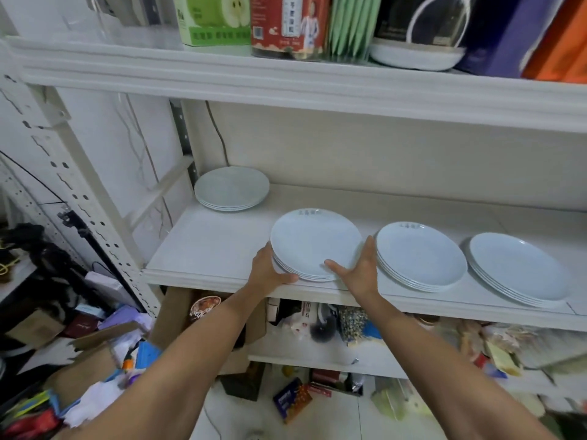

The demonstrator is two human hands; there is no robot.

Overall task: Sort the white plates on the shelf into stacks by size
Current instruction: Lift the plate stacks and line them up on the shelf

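Observation:
Several stacks of white plates stand on the white shelf (209,249). The stack in front of me (314,242) sits near the front edge. My left hand (268,268) grips its left rim, thumb along the front. My right hand (360,268) holds its right rim, thumb over the front edge and fingers up between this stack and the neighbouring stack (421,255). A larger stack (521,269) stands at the far right. A small stack (232,188) rests in the back left corner.
The shelf above (286,81) carries boxes, a red tin (289,23) and a white dish (416,57). A perforated metal upright (95,223) stands at the left. Below lie cardboard boxes (203,322) and cluttered packets on the floor.

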